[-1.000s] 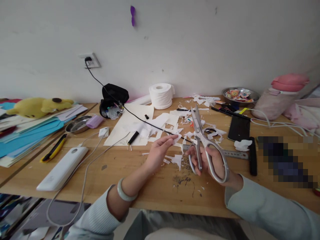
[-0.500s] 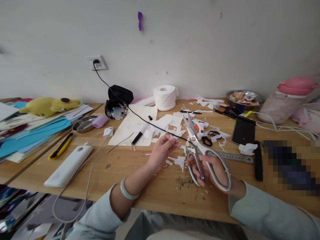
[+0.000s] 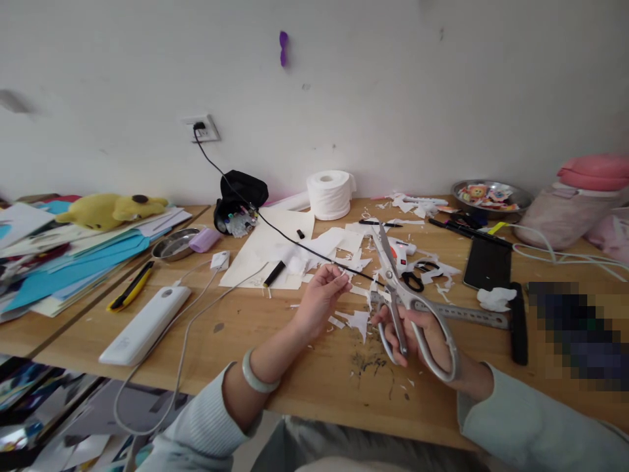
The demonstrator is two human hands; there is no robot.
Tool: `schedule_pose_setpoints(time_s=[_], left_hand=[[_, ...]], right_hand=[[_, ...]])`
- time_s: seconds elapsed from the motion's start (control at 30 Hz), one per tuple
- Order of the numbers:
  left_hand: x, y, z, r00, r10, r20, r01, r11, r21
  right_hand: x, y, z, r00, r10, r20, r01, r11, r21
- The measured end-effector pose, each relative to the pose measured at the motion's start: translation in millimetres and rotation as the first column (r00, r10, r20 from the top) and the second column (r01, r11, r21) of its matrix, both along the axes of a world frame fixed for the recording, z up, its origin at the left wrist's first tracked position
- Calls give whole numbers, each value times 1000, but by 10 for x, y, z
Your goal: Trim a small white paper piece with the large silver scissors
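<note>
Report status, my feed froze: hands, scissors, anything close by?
Right hand grips large silver metal scissors, blades shut. Left hand pinches small white paper scrap. Black cable and steel ruler lie close.

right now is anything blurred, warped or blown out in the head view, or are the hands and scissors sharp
Head view: soft even daylight, no hard shadows or glare; the left hand, right hand and large silver metal scissors read fairly sharp; a pixelated block hides part of the wooden desk at right; the wide lens bows the desk edge, and the far left edge smears.
</note>
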State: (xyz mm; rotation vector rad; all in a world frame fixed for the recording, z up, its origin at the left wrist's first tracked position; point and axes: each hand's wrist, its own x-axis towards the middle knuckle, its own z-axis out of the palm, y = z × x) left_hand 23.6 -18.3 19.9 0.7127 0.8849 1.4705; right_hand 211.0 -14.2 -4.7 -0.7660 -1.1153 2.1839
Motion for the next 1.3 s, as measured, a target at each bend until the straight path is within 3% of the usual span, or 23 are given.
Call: schedule_pose_setpoints(time_s=[0.23, 0.5, 0.93, 1.1, 1.3], left_hand=[[5, -9, 36, 998, 55, 26, -53, 997, -51], [-24, 8, -7, 997, 12, 83, -8, 999, -49], [-1, 22, -15, 994, 11, 105, -2, 996, -84], [-13, 22, -18, 995, 27, 91, -16, 993, -121], [4, -11, 16, 998, -41, 57, 48, 992, -117]], right_hand=[[-19, -45, 134, 998, 44, 46, -45, 998, 35], [11, -5, 101, 993, 24, 114, -25, 1000, 6], [49, -45, 170, 988, 7, 155, -30, 989, 146], [45, -48, 174, 988, 13, 152, -34, 990, 135], [38, -39, 28, 996, 62, 67, -64, 997, 31]])
